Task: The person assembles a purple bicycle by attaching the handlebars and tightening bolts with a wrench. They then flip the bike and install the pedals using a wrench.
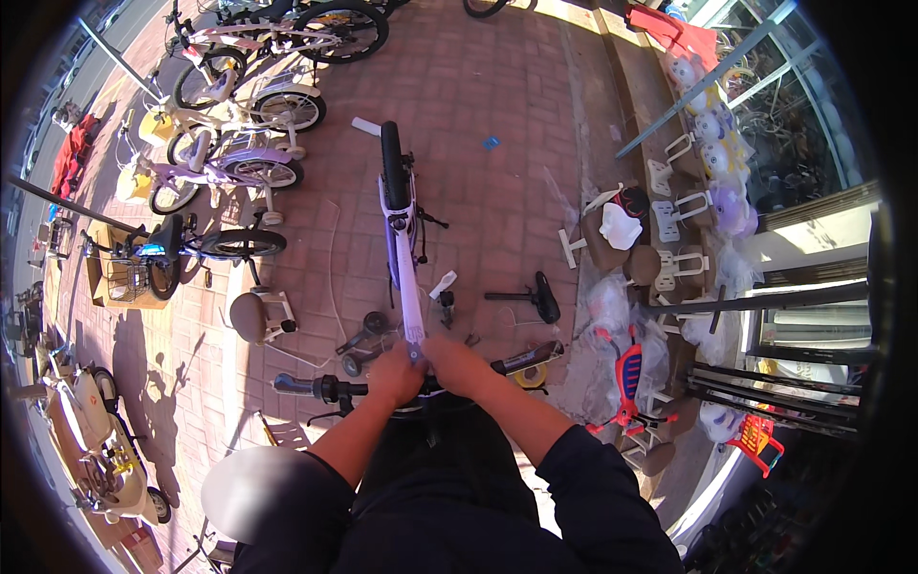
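A lavender child's bicycle frame (409, 287) points away from me, with a black-tyred wheel (392, 167) at its far end. My left hand (398, 373) and my right hand (456, 366) meet at the frame's near end, fingers closed around it from both sides. What lies under the fingers is hidden. Just below my hands a black handlebar (346, 389) runs crosswise, its middle partly covered by my wrists. Small wheels on brackets (365, 340) lie left of the frame. To its right rests a black saddle (546, 298) with its post.
Several small bicycles (225, 167) line the left side. A brown seat (249, 318) lies on the brick paving (478, 105). At right, along a step, are brown-and-white seats (604, 251), plastic wrapping (607, 304) and a red-and-blue ride-on toy (627, 378). A yellow tape roll (529, 377) sits near the right grip.
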